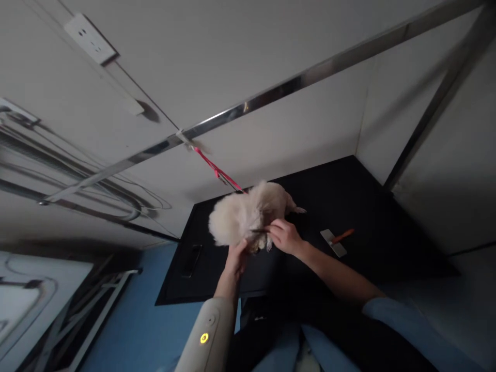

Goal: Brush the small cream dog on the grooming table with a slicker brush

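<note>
A small fluffy cream dog point(248, 213) stands on a black table point(349, 196), tied by a red leash point(217, 170) to a steel bar overhead. My left hand point(237, 257) reaches up under the dog's fur at its near side, fingers mostly hidden in the coat. My right hand point(284, 235) is closed on a thin dark tool, perhaps a comb point(260, 230), whose tip lies against the dog's fur.
A slicker brush with an orange handle point(336, 239) lies on the table to the right of my right hand. A dark flat object point(192, 260) rests near the table's left edge. A steel frame point(434, 113) rises at the right. Blue floor lies at the left.
</note>
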Demonstrator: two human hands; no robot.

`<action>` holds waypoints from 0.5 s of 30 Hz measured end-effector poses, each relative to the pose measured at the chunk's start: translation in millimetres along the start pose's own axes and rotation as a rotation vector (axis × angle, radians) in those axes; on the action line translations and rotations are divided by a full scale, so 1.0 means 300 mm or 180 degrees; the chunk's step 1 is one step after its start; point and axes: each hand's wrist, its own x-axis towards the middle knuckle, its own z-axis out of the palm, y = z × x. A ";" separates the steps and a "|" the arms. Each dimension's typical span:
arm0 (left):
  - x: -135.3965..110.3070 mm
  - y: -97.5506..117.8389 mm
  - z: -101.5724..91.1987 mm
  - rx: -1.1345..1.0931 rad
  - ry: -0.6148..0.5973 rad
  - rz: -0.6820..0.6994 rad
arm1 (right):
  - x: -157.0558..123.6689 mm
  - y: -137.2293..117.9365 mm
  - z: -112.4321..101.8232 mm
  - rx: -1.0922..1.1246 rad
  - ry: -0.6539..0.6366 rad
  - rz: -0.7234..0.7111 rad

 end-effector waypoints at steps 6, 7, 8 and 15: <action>-0.050 -0.031 0.116 -0.0236 -0.0206 -0.0423 | -0.085 0.009 0.014 -0.0035 0.0177 0.0298; -0.042 -0.028 0.139 -0.0312 -0.0169 -0.0282 | -0.088 0.012 0.006 -0.0084 0.0197 0.0345; -0.031 -0.020 0.160 -0.0349 -0.0144 -0.0165 | -0.086 0.015 -0.004 -0.0149 0.0192 0.0400; 0.064 0.082 0.254 0.0425 0.0234 -0.0157 | -0.016 -0.002 -0.016 -0.0381 0.0402 0.0696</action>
